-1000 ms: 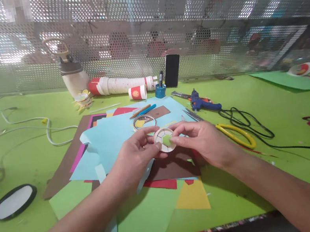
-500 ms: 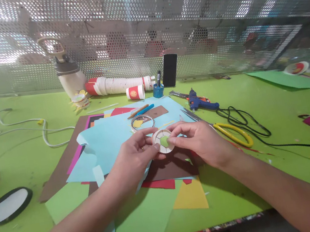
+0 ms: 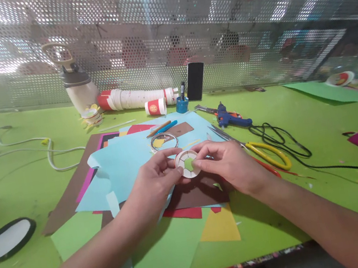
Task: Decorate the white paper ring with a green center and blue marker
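My left hand (image 3: 156, 175) grips the rim of a shallow white paper cup base (image 3: 186, 173), with some red showing on its outer side. Dark lines run outward across its white inner face. In the middle lies a small green paper hexagon (image 3: 189, 164). The thumb and fingertips of my right hand (image 3: 227, 162) are pinched together at the hexagon's right edge, and the fingertips partly hide it. Both hands are above brown paper (image 3: 193, 194) and light blue paper (image 3: 119, 172). Just behind the cup base lies a roll of clear tape (image 3: 176, 141).
Yellow-handled scissors (image 3: 272, 154) and a blue glue gun (image 3: 230, 118) with a black cord lie to the right. A red paper cup (image 3: 156, 107), a blue pen pot (image 3: 181, 105), a phone (image 3: 196, 81) and a large bottle (image 3: 79, 91) stand or lie along the back.
Both hands and the cup base are almost still. The whole view has shifted slightly, with the surroundings a little further left.
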Motion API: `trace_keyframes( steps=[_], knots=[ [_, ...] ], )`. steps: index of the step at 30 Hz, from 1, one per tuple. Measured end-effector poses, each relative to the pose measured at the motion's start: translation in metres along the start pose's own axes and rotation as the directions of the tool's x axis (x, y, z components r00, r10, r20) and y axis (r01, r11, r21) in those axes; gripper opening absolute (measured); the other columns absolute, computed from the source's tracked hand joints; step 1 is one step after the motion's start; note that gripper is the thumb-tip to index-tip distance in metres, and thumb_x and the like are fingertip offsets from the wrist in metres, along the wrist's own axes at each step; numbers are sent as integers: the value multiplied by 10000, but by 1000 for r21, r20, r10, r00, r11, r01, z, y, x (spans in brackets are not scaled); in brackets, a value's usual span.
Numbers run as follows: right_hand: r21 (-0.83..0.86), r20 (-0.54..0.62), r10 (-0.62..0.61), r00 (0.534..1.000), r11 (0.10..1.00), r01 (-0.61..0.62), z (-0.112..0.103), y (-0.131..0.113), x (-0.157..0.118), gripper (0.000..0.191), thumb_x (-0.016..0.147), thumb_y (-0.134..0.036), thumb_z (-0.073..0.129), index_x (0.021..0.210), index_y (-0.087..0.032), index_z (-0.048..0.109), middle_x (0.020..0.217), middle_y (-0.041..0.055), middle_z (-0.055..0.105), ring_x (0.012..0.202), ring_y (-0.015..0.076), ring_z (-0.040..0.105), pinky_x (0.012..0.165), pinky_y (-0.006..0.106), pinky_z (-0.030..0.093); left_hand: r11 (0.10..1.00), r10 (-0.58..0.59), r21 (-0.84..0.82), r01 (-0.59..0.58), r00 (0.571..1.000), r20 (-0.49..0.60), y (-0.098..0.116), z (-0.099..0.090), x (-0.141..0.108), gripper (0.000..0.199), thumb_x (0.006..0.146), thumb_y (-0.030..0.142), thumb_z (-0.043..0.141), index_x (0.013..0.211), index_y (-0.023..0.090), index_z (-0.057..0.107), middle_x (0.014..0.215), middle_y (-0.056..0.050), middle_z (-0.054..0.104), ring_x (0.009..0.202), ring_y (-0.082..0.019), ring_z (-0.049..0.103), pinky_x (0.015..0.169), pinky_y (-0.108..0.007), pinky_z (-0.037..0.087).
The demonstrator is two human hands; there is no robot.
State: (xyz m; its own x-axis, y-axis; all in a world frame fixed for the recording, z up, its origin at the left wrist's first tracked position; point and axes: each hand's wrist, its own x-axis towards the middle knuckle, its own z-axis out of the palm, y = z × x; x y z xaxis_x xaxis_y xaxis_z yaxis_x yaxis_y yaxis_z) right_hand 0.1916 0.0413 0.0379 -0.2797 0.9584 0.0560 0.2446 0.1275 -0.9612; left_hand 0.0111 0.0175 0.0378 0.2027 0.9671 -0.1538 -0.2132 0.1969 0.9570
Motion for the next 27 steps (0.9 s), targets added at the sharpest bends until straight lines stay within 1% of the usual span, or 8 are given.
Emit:
trace_keyframes(
  steps=[3, 6, 11, 15, 20, 27],
  knots=[
    [7, 4, -4, 1000, 1000, 4, 0, -1, 0, 175, 779, -289, 699, 650, -189, 636, 1117, 98, 678, 1026, 259, 645, 916, 409, 483, 1000, -16, -11, 16, 1000, -4, -2, -1, 0, 367, 762, 236, 734, 1107, 185, 620, 792, 15, 664, 717, -139, 646, 771, -292, 477],
    [14, 6, -5, 1000, 1000, 5, 0, -2, -1, 180, 779, -291, 698, 644, -192, 632, 1110, 96, 680, 1021, 259, 648, 917, 412, 485, 999, -23, -25, 23, 1000, -7, -2, -1, 0, 391, 760, 266, 749, 1118, 182, 614, 789, 15, 655, 719, -143, 644, 784, -307, 476],
    [15, 5, -4, 1000, 1000, 4, 1, -2, 0, 180, 778, -301, 697, 649, -193, 634, 1110, 98, 682, 1037, 264, 643, 916, 413, 487, 999, -8, -38, 8, 1000, -21, -2, 1, 1, 450, 711, 316, 805, 1091, 168, 613, 754, 21, 660, 676, -130, 638, 722, -274, 484],
    [12, 11, 0, 1000, 1000, 0, 2, -2, -1, 176, 782, -296, 688, 652, -191, 630, 1125, 106, 678, 1041, 266, 645, 914, 413, 489, 1000, 2, -14, -3, 999, -36, -5, 1, 3, 472, 716, 324, 806, 1104, 163, 591, 719, 44, 637, 619, -107, 630, 678, -247, 477],
    [7, 11, 4, 1000, 1000, -4, 3, -2, -2, 166, 781, -285, 687, 655, -192, 632, 1150, 112, 672, 1082, 273, 636, 909, 405, 495, 1000, 1, 18, 0, 999, -52, -8, 0, 5, 468, 721, 315, 804, 1111, 175, 586, 720, 51, 621, 616, -110, 637, 658, -242, 464],
    [8, 7, 1, 1000, 1000, -1, 4, -2, -2, 166, 769, -290, 692, 647, -198, 628, 1136, 103, 683, 1067, 269, 637, 884, 398, 509, 999, 14, 41, -12, 999, -49, -10, 0, 6, 443, 724, 317, 796, 1093, 183, 590, 725, 51, 615, 626, -116, 630, 662, -249, 450]
  ],
)
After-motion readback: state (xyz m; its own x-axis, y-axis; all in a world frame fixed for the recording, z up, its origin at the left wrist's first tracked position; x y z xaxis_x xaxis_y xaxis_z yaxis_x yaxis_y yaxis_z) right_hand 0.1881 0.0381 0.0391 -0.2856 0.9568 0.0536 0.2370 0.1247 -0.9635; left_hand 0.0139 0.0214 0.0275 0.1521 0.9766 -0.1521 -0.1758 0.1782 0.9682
